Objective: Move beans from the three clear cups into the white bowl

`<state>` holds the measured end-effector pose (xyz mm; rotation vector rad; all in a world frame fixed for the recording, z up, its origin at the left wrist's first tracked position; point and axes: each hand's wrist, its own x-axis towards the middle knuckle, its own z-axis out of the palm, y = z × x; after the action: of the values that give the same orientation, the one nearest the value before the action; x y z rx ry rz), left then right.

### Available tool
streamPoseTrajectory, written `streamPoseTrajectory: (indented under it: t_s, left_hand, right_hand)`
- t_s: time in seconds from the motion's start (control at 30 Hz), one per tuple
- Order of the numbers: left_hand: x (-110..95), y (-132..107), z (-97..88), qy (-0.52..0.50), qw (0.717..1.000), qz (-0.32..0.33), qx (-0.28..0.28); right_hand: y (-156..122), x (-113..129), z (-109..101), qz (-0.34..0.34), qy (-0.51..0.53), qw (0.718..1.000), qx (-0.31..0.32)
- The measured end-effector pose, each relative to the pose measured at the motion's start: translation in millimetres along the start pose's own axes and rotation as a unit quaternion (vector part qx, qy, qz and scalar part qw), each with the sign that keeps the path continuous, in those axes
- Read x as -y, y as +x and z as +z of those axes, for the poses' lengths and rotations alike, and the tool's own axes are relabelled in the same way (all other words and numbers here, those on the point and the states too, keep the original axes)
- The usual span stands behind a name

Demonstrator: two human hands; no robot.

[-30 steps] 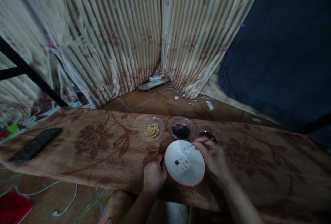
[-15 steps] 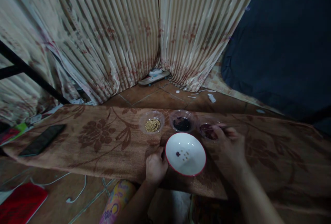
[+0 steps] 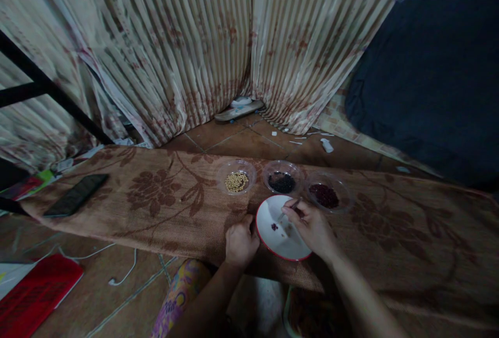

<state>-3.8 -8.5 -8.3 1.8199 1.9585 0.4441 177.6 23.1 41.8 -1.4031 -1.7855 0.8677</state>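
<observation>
My left hand (image 3: 241,243) is closed at the left rim of a white bowl (image 3: 273,244) with a red edge. A few dark red beans (image 3: 274,226) and some pale beans lie in the bowl. Above its right side, my right hand (image 3: 310,223) is in a pinch, fingertips pointing down into the bowl. Something thin shows at those fingers, too dim to name. Behind the bowl stand clear plastic cups holding yellow soybeans (image 3: 236,182), black beans (image 3: 281,182) and dark red beans (image 3: 323,195).
A patterned brown cloth (image 3: 156,229) covers the low table. A dark phone (image 3: 76,195) lies at its left end. Striped curtains (image 3: 195,57) hang beyond, with a slipper-like object (image 3: 239,112) below. A red bag (image 3: 42,291) and a white cable (image 3: 134,265) lie on the floor.
My right hand has moved left from the cup of dark red beans to over the bowl. My left hand stays at the bowl's rim. The view has shifted slightly.
</observation>
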Motion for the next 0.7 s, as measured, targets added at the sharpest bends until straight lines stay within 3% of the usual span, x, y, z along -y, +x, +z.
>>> streamPoseTrajectory:
  t_s: [0.33,0.7]
  left_hand:
    - [-4,1,-3.6,0.022,0.999,-0.02,0.022]
    - [-5,0,-4.8,0.019,0.999,-0.02,0.028]
  right_hand:
    - [0,1,7,0.037,-0.018,0.999,-0.028]
    - [0,3,12,-0.002,-0.06,0.998,-0.027]
